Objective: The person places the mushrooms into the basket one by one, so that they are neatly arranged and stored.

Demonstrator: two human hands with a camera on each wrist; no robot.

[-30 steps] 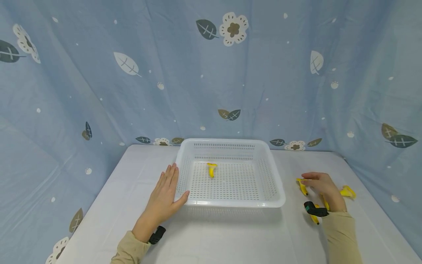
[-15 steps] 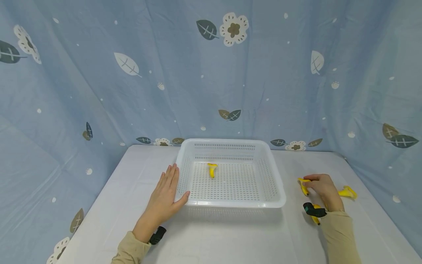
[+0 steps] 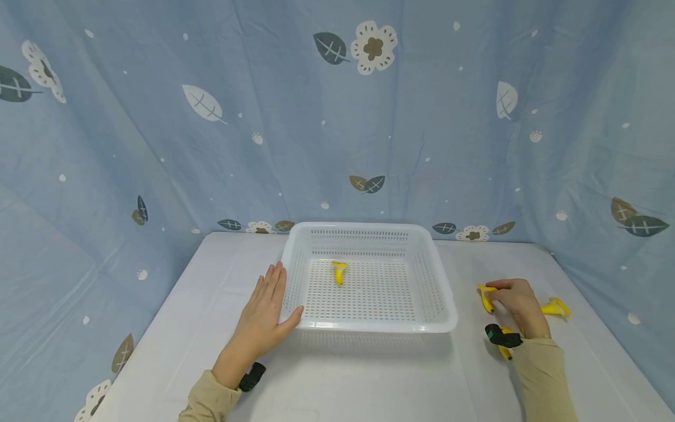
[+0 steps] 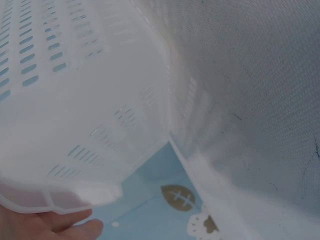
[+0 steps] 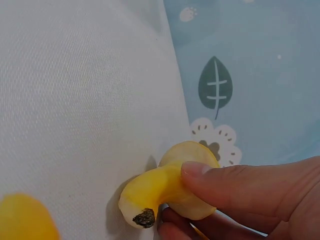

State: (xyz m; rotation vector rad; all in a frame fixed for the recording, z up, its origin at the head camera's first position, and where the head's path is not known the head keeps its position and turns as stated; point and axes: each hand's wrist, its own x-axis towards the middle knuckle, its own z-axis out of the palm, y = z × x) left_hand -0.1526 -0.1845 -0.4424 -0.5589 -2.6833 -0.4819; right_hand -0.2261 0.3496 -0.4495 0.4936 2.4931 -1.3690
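Note:
A white plastic basket (image 3: 369, 326) with slotted walls stands on the table, one yellow toy mushroom (image 3: 339, 273) lying inside. My left hand (image 3: 261, 316) rests at the basket's left rim, its fingers straight; in the left wrist view its fingertips show under the rim. Right of the basket, my right hand (image 3: 519, 302) pinches another yellow mushroom (image 5: 150, 192) between thumb and fingers. That mushroom has a pale, wide cap and a curved stem with a dark end, and it appears to touch the cloth. The fingers behind it are partly hidden.
Another yellow mushroom (image 3: 556, 308) lies to the right of my right hand. One more mushroom (image 3: 505, 350) is partly covered by the right wrist camera (image 3: 501, 336). A white cloth covers the table (image 3: 369, 381), and a blue patterned curtain (image 3: 295, 146) hangs behind and at both sides.
My right hand has shifted slightly and its fingers have closed on the mushroom, which moved a little to the right. The left hand and the basket have stayed in place.

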